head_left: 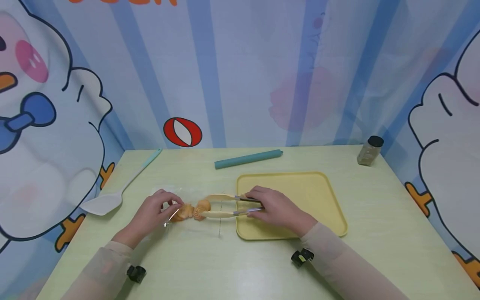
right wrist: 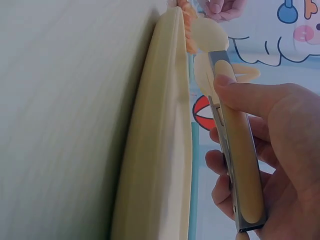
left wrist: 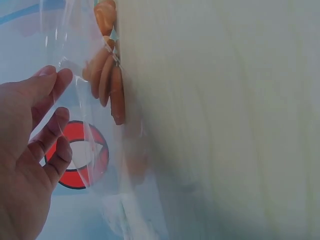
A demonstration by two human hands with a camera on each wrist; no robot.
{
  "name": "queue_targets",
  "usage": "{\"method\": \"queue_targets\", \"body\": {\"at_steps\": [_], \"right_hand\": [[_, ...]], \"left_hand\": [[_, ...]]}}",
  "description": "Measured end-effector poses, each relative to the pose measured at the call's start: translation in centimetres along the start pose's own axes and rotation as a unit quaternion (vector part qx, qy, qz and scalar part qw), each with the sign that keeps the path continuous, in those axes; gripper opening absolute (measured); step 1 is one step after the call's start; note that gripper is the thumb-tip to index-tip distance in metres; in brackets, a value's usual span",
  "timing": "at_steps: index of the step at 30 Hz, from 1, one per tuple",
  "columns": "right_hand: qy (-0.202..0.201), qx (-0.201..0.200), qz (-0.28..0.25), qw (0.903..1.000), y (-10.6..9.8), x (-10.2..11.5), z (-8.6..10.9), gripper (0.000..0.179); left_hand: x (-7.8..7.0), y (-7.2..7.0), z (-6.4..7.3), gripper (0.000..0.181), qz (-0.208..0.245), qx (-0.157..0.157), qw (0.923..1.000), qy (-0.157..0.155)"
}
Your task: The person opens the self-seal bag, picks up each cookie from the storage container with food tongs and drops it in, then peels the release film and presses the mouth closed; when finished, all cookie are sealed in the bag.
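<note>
My left hand (head_left: 151,212) pinches the edge of a clear plastic bag (left wrist: 75,42) between thumb and forefinger, the other fingers loosely bent. Several golden-brown, ridged pastry-like pieces (head_left: 184,212) lie in a row in the bag on the table. In my right hand (head_left: 279,208) is a pair of tongs (right wrist: 237,160), thumb on the upper handle and fingers curled beneath. The tongs' cream-coloured tips stand on either side of the rightmost piece (head_left: 203,206). A yellow tray (head_left: 292,183) lies under the right hand.
A teal cylinder (head_left: 248,159) lies behind the tray. At the far left rests a white spatula (head_left: 103,204) with a mint handle. A clear jar with a black lid (head_left: 370,151) stands at the back right, near the printed curtain (head_left: 247,75).
</note>
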State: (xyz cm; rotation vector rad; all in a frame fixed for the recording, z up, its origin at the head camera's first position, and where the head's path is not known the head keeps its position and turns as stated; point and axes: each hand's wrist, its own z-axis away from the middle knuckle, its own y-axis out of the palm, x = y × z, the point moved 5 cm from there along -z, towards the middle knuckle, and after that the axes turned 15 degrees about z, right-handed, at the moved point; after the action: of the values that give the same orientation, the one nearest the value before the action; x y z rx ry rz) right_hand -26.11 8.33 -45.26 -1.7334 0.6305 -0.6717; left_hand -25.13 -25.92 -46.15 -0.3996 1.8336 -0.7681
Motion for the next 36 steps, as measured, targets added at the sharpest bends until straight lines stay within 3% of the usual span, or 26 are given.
{"method": "queue_targets", "body": {"at_steps": [9, 18, 26, 31, 36], "right_hand": [[0.062, -0.01, 0.007, 0.998, -1.6, -3.3, 4.6, 0.048], [0.118, -0.057, 0.022, 0.9912, -3.4, -7.8, 10.7, 0.05], [0.196, -0.078, 0.033, 0.9769, -5.4, -11.7, 16.0, 0.048], [0.228, -0.096, 0.068, 0.9664, -6.3, -14.0, 19.1, 0.052], [0.267, -0.088, 0.079, 0.9566, -6.6, -16.3, 21.5, 0.057]], "left_hand": [[0.0, -0.3, 0.1, 0.009, -0.009, -0.01, 0.9996, 0.024], [0.4, -0.2, 0.2, 0.009, -0.001, -0.006, 1.0, 0.003], [0.0, -0.7, 0.4, 0.011, -0.013, -0.029, 0.9991, 0.028], [0.0, -0.6, 0.2, 0.009, -0.008, -0.019, 0.9996, 0.022], [0.2, -0.2, 0.3, 0.009, -0.006, -0.011, 0.9999, 0.012]]}}
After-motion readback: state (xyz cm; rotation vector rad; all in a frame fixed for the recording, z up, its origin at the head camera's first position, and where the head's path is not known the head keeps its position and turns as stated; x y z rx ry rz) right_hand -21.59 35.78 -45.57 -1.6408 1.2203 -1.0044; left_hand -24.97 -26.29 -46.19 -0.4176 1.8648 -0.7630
